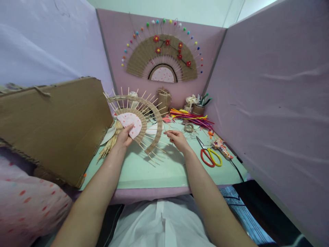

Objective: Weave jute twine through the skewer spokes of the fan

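Observation:
My left hand (125,136) grips a half-round fan (157,118) at its white, red-dotted centre, thumb on top. Thin wooden sticks fan out from that centre, with an inner woven band and an outer band of twine running across them. To the right of the fan, my right hand (176,138) is closed in a pinch close to the stick ends. Whatever lies between its fingertips is too thin to make out for sure; it may be a strand of twine. The fan is held tilted above the pale green table (154,178).
Scissors (209,156) and a glue gun (223,149) with a cord lie at right. Behind are a twine coil (188,128), coloured pipe cleaners (192,118), a pen cup (199,109) and a twine-wrapped jar (163,97). A cardboard sheet (51,127) stands left; a decorated fan (161,51) hangs ahead.

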`<action>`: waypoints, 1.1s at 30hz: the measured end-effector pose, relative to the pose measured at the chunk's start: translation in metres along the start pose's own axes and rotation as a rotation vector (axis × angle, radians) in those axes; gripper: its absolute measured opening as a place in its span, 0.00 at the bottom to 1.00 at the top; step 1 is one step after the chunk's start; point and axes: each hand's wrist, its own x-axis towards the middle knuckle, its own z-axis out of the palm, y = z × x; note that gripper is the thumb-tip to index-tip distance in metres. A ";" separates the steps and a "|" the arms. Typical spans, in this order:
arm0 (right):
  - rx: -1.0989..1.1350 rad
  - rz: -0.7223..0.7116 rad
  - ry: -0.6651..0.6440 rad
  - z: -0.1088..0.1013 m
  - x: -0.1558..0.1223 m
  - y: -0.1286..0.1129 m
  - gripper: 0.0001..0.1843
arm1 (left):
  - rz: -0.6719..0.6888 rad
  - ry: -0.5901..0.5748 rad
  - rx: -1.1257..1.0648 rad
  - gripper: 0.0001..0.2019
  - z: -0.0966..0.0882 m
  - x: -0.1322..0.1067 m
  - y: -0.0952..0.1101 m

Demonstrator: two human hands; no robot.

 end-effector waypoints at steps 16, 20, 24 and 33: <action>-0.376 -0.420 0.264 0.007 -0.009 -0.008 0.10 | 0.116 0.076 -0.008 0.21 -0.001 0.004 0.003; -0.392 -0.421 0.251 0.008 -0.013 -0.011 0.12 | 0.125 0.090 -0.019 0.19 0.000 0.004 0.004; -0.306 -0.362 0.193 0.006 -0.011 -0.011 0.13 | 0.119 0.080 -0.043 0.20 0.002 0.001 0.005; 0.054 0.066 -0.171 0.004 -0.010 -0.007 0.16 | 0.044 0.028 -0.118 0.16 0.004 -0.003 0.001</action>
